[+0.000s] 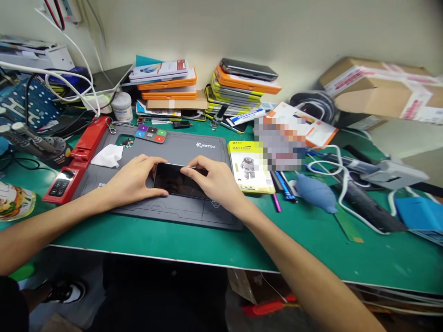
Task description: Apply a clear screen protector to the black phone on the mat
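Observation:
A smartphone [178, 181] with a dark, glossy screen lies face up on the grey work mat [166, 214], its long side running left to right. My left hand [140, 180] grips its left end between thumb and fingers. Around the right end, my right hand [214, 182] is closed, with the thumb over the screen and a finger along the far edge. That right end is partly hidden by the hand. A crumpled white cloth [108, 156] rests left of my left hand. Just right of my right hand sits a yellow battery package [251, 170].
Along the mat's left side stands a red tool with a button panel [62, 183]. A small box with coloured squares [150, 134] lies at the mat's far edge. Stacked phone-part boxes [166, 83] line the wall. To the right are a blue air blower [315, 191] and cables.

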Available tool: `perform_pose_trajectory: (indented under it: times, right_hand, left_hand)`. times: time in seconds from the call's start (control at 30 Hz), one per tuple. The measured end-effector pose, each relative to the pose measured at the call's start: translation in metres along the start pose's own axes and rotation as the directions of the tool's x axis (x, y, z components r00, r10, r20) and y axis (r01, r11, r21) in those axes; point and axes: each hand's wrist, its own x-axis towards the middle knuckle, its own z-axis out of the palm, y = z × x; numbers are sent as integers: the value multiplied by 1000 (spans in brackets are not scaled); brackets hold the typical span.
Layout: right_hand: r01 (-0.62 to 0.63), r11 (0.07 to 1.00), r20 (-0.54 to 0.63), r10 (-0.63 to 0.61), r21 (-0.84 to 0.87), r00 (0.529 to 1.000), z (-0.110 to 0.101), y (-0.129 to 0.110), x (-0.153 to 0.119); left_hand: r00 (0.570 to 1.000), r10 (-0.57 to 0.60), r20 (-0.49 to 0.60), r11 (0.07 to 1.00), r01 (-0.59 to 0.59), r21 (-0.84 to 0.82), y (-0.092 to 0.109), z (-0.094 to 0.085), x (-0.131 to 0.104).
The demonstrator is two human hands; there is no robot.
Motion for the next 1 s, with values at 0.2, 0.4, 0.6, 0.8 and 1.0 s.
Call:
perform_pose_trajectory:
  times: [0.2, 0.4, 0.6, 0.8, 1.0]
  right_hand:
    - [117, 966, 294, -183, 229, 938, -29, 24, 4]
    - [266, 950, -32, -265, 165, 964, -24, 43, 0]
    - [542, 819, 67, -540, -191, 839, -15, 39, -7]
    - [595, 763, 69, -599, -253, 797, -10, 38, -13]
    - [588, 771, 182, -559, -243, 809, 5, 29, -6]
  left_hand:
    - [999, 20, 40, 1000, -20, 12, 6, 2, -2]
    - [1000, 27, 16, 1000, -27, -6, 0, 3, -3]
    - [998, 67, -18, 997, -66, 40, -5, 8, -4]
    - [997, 71, 9, 995, -72, 76, -2, 8, -6]
    - [995, 96, 12, 992, -97, 79, -5, 9, -4]
